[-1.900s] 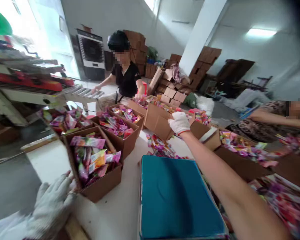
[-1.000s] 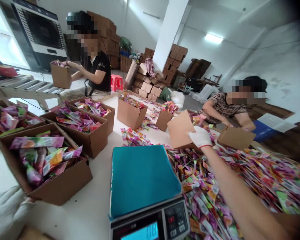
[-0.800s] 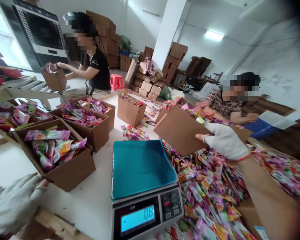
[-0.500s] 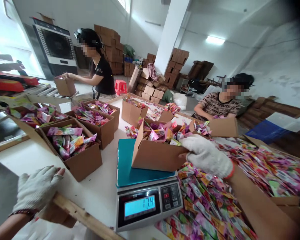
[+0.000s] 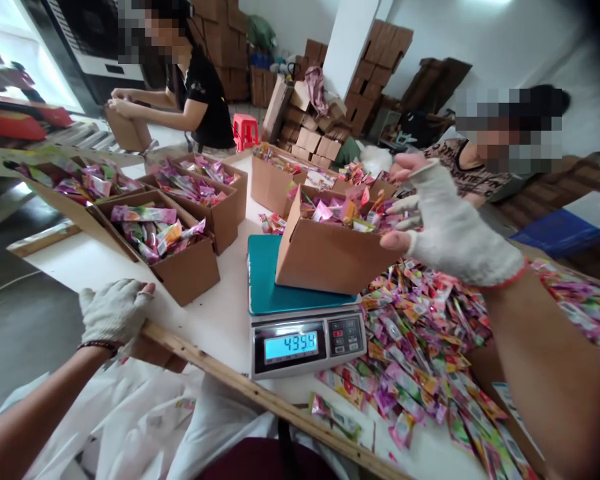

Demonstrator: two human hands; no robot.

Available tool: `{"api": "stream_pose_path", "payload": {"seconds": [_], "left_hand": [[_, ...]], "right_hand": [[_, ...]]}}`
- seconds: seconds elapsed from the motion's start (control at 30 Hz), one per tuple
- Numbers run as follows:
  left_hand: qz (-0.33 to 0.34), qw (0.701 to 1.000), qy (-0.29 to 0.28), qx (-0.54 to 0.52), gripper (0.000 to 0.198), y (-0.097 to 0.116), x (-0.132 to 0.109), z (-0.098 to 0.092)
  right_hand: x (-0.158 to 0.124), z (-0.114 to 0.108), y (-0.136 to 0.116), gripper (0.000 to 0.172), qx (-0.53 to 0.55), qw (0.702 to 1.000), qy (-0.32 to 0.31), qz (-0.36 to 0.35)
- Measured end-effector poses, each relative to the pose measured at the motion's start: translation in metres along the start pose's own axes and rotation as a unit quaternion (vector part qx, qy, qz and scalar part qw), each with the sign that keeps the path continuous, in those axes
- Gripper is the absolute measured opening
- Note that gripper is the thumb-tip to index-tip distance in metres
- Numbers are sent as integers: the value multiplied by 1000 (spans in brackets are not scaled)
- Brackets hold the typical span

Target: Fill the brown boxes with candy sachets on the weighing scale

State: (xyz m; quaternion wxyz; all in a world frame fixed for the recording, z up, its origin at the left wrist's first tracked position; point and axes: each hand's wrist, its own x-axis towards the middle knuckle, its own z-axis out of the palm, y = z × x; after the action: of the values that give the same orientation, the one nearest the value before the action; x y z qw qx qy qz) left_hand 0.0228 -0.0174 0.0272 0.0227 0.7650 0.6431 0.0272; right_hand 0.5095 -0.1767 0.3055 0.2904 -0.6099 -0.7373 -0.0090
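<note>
A cardboard box (image 5: 330,257) full of small candy packets in pink, purple and orange wrappers sits on the teal plate (image 5: 263,300) of a digital scale (image 5: 307,343), whose display is lit. At the box's right end my right hand (image 5: 455,230), in a fingerless white glove, is open with fingers spread. Its thumb is close to the box's top corner; whether it touches is unclear. My left hand (image 5: 115,310), gloved likewise, is closed at the table's near left edge, over a brown cardboard piece (image 5: 160,353), probably a box, mostly hidden below the edge.
Several filled boxes (image 5: 190,270) stand left of the scale, another (image 5: 273,187) behind it. Loose packets (image 5: 425,333) are heaped to the right. A wooden strip (image 5: 260,393) edges the table. One co-worker (image 5: 200,100) handles a box at the back left; another (image 5: 485,160) sits opposite.
My right hand has let go of the box on the scale and lifted, its fingers spreading. The scale's reading has gone up. My view has tilted downward; my left hand stays at the table edge.
</note>
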Motion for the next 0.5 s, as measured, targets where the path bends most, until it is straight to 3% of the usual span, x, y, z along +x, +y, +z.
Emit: {"api": "stream_pose_path", "payload": {"seconds": [0.1,0.23,0.3,0.4,0.5], "left_hand": [[0,1000,2,-16,55,0,-1,-1],[-1,1000,2,-18,56,1,-2,-3],[0,1000,2,-12,57,1,-2,-2],[-3,1000,4,-6,56,-1,-1,0],[3,1000,9,-3,55,-2,1,2]], "right_hand": [[18,16,-5,94,-55,997,-58,-23],[38,31,-12,42,-36,990,-135,-8],[43,33,-15,33,4,988,-156,15],[42,34,-15,45,35,991,-122,44],[37,27,-4,50,55,996,-9,73]]}}
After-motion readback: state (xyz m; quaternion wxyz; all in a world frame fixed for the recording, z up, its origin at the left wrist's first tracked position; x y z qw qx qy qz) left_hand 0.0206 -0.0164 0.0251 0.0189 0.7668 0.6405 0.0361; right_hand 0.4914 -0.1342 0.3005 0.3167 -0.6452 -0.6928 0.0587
